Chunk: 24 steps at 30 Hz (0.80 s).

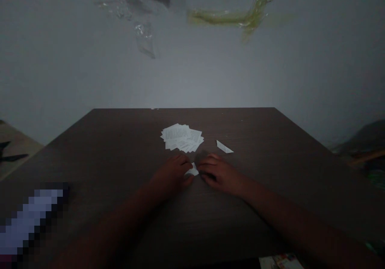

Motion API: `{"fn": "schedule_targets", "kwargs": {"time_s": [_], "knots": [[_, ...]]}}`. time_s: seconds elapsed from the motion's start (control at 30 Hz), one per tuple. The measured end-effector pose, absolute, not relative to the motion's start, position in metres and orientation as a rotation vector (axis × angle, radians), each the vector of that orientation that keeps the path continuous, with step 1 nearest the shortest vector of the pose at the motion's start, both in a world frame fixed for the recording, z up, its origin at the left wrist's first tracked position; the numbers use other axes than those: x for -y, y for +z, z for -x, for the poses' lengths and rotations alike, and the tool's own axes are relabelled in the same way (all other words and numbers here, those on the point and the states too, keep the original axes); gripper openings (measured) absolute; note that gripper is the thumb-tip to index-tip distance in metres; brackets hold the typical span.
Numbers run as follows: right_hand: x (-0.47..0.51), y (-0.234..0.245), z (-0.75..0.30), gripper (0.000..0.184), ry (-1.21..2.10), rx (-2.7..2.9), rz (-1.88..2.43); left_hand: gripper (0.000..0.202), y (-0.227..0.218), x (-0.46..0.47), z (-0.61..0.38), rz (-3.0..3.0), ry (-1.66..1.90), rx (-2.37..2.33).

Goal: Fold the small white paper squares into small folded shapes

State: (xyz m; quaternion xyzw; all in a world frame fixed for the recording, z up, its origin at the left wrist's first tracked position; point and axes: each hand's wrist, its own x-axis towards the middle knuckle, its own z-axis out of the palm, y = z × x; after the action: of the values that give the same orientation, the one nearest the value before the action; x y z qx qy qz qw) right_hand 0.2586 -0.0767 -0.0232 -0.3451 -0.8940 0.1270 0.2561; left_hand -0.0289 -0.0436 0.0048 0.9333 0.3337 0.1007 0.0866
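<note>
We have before us a dark brown worktop (pixel 126 140), and on it, near the middle, both our hands are brought close to each other, with a small gap between them. In this gap lies a small white paper (pixel 193 170), partly covered by the fingers. Our left hand (pixel 174 174) reaches over its left side, with the fingers at the upper part and the thumb at the lower part. Our right hand (pixel 221 174) has its fingers bent, and the fingertips are at the right edge of this paper. We cannot tell whether either hand is pinching it firmly or only resting on it, because the light is weak there.

Just beyond the hands, a little to the left, there is a pile of papers (pixel 182 137), spread like a fan, the pieces overlapping, with printed lines on them. To the right of this pile, and apart from it, lies a narrow paper strip (pixel 224 147) with slanted ends, also printed.

At the left side of the worktop we see a long pale object (pixel 33 221), too blurred to be named. Behind the worktop stands a grey wall (pixel 186 76), which carries clear tape (pixel 144 36) and yellowish tape (pixel 222 19).
</note>
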Motion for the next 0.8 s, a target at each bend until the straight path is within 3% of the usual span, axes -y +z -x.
{"fn": "schedule_targets", "kwargs": {"time_s": [0.2,0.47,0.7,0.8], "knots": [[0.076,-0.024,-0.257,0.028,0.391,2.456,0.952,0.015,0.011,0.046,0.024,-2.872,0.263,-0.902],[0.078,-0.022,-0.252,0.018,0.484,2.383,0.946,0.016,0.017,0.048,0.027,-2.456,0.46,-0.992],[0.086,-0.012,-0.256,0.063,0.772,2.236,0.884,0.025,0.017,0.044,0.027,-2.142,0.65,-1.117],[0.086,-0.017,-0.252,0.038,0.841,2.08,0.943,0.025,0.019,0.048,0.025,-2.109,0.646,-1.118]]}}
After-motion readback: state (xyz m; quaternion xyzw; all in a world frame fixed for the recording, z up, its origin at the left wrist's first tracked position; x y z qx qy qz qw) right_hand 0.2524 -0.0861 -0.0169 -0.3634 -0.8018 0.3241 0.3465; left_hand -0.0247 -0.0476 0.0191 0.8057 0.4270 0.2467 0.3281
